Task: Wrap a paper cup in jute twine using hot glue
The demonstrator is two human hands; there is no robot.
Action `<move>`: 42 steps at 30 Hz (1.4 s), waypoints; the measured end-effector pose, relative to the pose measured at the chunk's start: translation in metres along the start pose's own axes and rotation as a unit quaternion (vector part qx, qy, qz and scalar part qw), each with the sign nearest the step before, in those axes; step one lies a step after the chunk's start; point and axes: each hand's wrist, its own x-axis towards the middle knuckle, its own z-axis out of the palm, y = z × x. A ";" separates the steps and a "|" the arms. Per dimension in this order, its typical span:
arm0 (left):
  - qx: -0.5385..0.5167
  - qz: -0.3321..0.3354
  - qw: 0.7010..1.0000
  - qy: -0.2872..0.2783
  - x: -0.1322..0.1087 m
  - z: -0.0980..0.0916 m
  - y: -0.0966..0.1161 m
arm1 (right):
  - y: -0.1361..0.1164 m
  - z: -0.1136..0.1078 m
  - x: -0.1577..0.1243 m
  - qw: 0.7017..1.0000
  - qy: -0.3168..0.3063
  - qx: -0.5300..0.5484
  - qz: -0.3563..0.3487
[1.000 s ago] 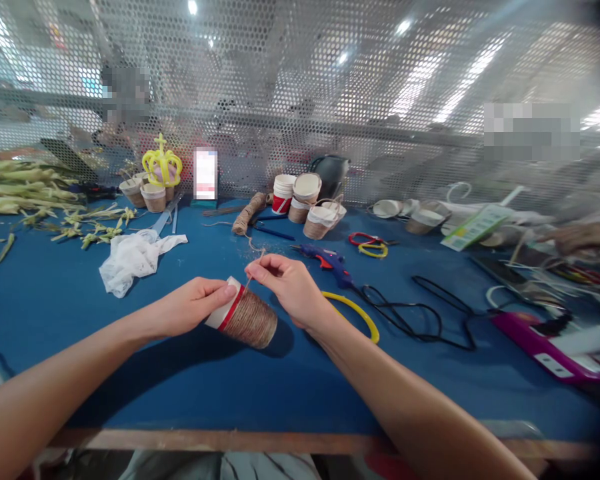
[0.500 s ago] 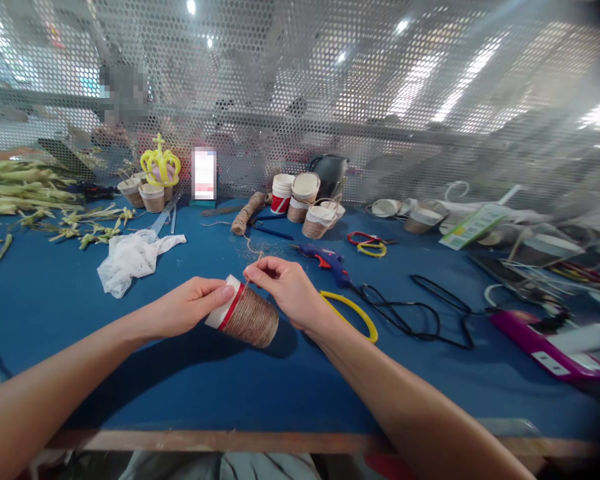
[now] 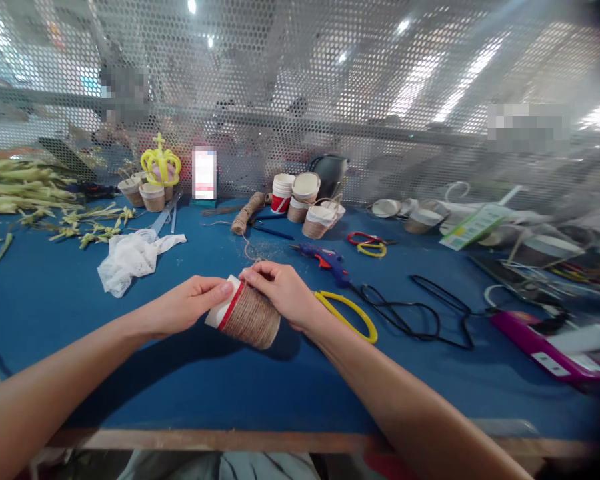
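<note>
A paper cup (image 3: 245,315) lies on its side on the blue table (image 3: 190,380), most of it wound with brown twine, a red band and white base showing at its left end. My left hand (image 3: 190,305) grips that white end, fingers closed round it. My right hand (image 3: 283,292) rests over the wound part, pinching the loose twine strand (image 3: 247,247) against the cup. The strand runs back to a twine spool (image 3: 246,213) farther up the table.
A blue glue gun (image 3: 325,257) with black cord, a yellow hoop (image 3: 353,313) and white mesh cloth (image 3: 130,259) lie nearby. Wrapped and plain cups (image 3: 305,200) stand at the back before a perforated screen. Green leaves (image 3: 25,193) are at far left, a purple case (image 3: 545,347) at right.
My right hand has come down from holding the twine raised above the cup and now lies on the wound part. The left hand and cup have stayed put.
</note>
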 end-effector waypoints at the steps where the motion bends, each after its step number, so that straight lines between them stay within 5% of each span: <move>1: -0.028 -0.008 1.000 0.007 0.001 0.000 0.000 | -0.001 -0.001 -0.001 1.000 -0.002 0.005 0.012; 6: -0.102 -0.022 0.992 0.075 0.004 -0.002 -0.002 | -0.005 -0.011 -0.009 0.996 -0.087 0.003 0.033; 9: -0.124 -0.011 0.990 0.068 0.004 -0.005 -0.003 | -0.005 -0.013 -0.012 0.992 -0.122 0.016 0.038; 19: -0.061 0.035 0.995 0.070 0.002 -0.009 -0.002 | -0.003 -0.006 -0.013 0.978 -0.082 0.158 0.108; 37: -0.049 0.032 0.996 0.074 0.004 -0.007 -0.003 | -0.005 -0.002 -0.015 0.999 -0.024 0.002 0.022; 42: -0.066 0.035 0.997 -0.009 0.002 -0.011 0.000 | -0.007 -0.001 -0.017 0.998 -0.012 -0.061 -0.018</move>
